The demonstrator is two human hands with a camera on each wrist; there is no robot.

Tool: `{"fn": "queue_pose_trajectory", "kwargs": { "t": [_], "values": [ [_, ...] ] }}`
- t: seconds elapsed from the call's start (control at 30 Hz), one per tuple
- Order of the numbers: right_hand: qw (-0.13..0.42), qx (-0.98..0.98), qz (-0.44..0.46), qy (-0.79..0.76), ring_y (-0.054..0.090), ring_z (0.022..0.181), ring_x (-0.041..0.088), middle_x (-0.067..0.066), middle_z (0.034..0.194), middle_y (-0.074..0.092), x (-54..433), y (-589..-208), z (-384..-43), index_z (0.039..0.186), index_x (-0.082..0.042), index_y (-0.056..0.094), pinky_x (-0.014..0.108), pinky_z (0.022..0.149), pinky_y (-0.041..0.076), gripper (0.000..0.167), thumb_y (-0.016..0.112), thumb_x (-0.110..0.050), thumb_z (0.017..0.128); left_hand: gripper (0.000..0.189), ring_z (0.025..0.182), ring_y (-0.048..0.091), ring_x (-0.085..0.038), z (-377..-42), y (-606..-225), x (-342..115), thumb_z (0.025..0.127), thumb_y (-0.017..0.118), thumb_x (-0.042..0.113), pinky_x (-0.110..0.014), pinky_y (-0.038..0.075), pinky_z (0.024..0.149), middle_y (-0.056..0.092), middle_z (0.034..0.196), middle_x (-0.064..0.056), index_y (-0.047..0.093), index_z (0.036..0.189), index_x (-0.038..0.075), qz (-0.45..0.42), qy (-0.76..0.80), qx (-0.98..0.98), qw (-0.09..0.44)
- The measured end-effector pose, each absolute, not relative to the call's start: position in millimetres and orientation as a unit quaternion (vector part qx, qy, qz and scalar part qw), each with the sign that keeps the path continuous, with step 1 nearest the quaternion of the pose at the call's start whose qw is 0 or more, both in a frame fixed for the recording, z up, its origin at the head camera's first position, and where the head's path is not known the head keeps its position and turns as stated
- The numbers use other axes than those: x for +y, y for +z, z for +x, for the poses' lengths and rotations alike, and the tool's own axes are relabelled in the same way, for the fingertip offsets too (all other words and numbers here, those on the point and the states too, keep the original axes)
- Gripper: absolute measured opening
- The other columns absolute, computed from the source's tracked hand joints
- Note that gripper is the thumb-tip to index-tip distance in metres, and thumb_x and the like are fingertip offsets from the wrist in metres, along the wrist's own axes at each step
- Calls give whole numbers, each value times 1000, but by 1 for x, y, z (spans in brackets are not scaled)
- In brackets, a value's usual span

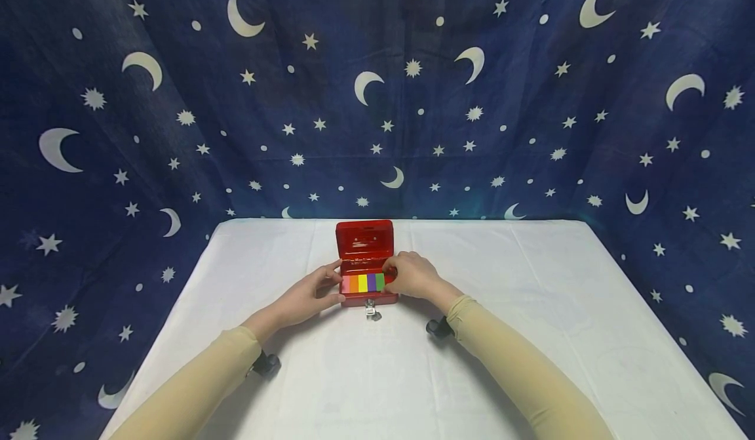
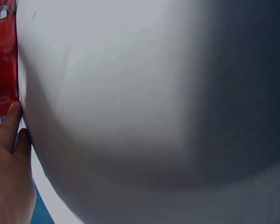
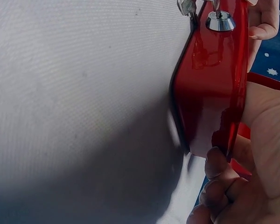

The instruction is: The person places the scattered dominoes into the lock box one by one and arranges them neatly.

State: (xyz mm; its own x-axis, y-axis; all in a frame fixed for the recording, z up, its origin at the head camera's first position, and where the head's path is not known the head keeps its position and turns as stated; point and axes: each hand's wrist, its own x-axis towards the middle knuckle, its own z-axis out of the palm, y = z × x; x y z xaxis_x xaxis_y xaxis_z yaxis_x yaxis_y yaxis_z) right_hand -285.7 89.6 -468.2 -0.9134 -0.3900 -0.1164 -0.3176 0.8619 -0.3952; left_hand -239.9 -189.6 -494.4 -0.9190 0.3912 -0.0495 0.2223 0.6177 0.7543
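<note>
A red metal cash box point(image 1: 370, 300) stands on the white-covered table with its lid point(image 1: 364, 235) raised. Inside it, near the front wall, lies a row of coloured strips point(image 1: 362, 283): pink, orange, yellow, purple and green. My left hand point(image 1: 303, 299) rests against the box's left side, its thumb at the front corner; the left wrist view shows fingertips point(image 2: 11, 114) right at that corner. From the right, my right hand point(image 1: 415, 275) reaches over the rim, thumb and curled forefinger pinching at the green end. Its other fingertips point(image 3: 215, 161) touch the outside corner in the right wrist view.
A silver lock point(image 3: 220, 22) sits in the box's front, with keys point(image 1: 374, 314) hanging from it. White cloth point(image 1: 354, 374) covers the table. A dark blue curtain point(image 1: 413, 138) with moons and stars encloses its back and sides.
</note>
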Motion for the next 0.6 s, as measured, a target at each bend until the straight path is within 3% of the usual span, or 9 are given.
{"fn": "queue_pose_trajectory", "kwargs": {
  "t": [0.33,0.6],
  "values": [
    [85,947,-192,-242,53,87,18,-3,89,59,105,-462,-285,123,-18,73,33,70,49,50,85,-40,80,44,145,42,-20,-241,-494,-191,89,78,48,-59,30,118,33,164,13,56,122,28,170,390,899,103],
    [68,941,-190,-270,53,84,18,-3,87,59,125,-455,-273,126,-18,72,34,68,48,47,78,-42,87,44,143,45,-22,-238,-496,-192,89,78,45,-58,30,118,32,165,10,57,123,25,169,396,896,110]
  ]
}}
